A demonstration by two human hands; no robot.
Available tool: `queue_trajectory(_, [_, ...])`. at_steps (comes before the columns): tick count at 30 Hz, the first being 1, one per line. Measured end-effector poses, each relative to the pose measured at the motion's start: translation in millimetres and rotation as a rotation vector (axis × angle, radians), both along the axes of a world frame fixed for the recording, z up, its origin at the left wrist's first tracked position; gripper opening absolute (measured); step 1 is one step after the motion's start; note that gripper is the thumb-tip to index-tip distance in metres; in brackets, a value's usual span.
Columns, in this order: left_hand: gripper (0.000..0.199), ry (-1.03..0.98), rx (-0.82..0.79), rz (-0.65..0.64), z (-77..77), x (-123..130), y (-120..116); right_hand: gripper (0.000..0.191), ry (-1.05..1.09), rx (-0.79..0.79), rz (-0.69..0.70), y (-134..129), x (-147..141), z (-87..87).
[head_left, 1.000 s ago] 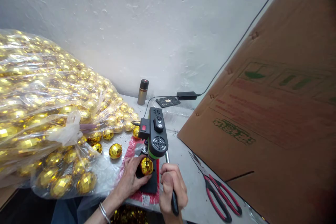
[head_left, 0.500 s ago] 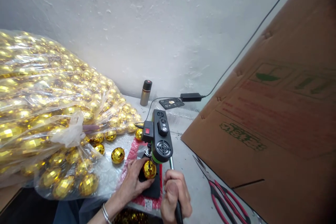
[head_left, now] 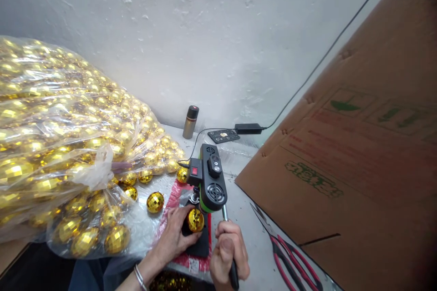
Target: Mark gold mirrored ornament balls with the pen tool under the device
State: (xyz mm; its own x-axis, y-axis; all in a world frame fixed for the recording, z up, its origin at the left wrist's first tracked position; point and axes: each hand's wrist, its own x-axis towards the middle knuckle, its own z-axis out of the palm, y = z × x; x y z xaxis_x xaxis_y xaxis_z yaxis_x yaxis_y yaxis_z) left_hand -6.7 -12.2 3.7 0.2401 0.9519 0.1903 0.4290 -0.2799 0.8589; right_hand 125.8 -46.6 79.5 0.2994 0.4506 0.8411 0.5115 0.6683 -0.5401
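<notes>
My left hand (head_left: 176, 234) curves its thumb and fingers around a gold mirrored ball (head_left: 195, 220) on the black base (head_left: 198, 248) of a small press machine. Wrapped round the machine's lever handle (head_left: 233, 275) is my right hand (head_left: 229, 252), at the lower right of the ball. The machine's black and green head (head_left: 213, 177) stands just above the ball and hides part of its contact with it. Under the base lies a red plastic sheet (head_left: 175, 198). A loose gold ball (head_left: 155, 202) rests to the left of my left hand.
A big clear bag (head_left: 99, 166) of gold balls fills the left side. Red-handled scissors (head_left: 295, 259) lie at the right beside a large cardboard box (head_left: 341, 159). Behind the machine are a spray can (head_left: 190, 122), a dark phone-like slab (head_left: 223, 135) and a black adapter (head_left: 248, 128) with its cable.
The view has shifted slightly. Both hands keep their hold, and the ball and the press look nearly the same.
</notes>
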Motion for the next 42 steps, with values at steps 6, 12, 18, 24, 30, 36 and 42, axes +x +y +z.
queue_trajectory(6, [0.056,0.002,0.03,0.025,-3.9,1,0,0.032,-0.118,0.039,-0.035,2,1,-12.0])
queue_trajectory(12, [0.057,0.01,0.05,0.03,-3.1,2,3,0.034,-0.108,0.046,-0.002,3,1,-11.9])
queue_trajectory(18, [0.057,0.054,0.068,0.04,-7.5,-2,-7,0.035,0.018,-0.2,0.051,-8,0,61.8])
queue_trajectory(24, [0.074,0.193,0.351,0.04,-8.4,-40,-32,0.034,0.015,-0.199,0.075,-9,-3,75.6])
queue_trajectory(30, [0.044,0.545,0.297,0.438,15.7,-79,8,0.033,0.037,-0.158,0.097,-9,-4,48.2])
queue_trajectory(36, [0.043,0.366,0.184,0.272,5.5,-74,30,0.031,0.026,-0.168,0.103,-10,-4,54.5])
queue_trajectory(42, [0.053,-0.093,0.0,0.103,23.3,-44,18,0.033,0.041,-0.227,0.078,-9,-5,76.5])
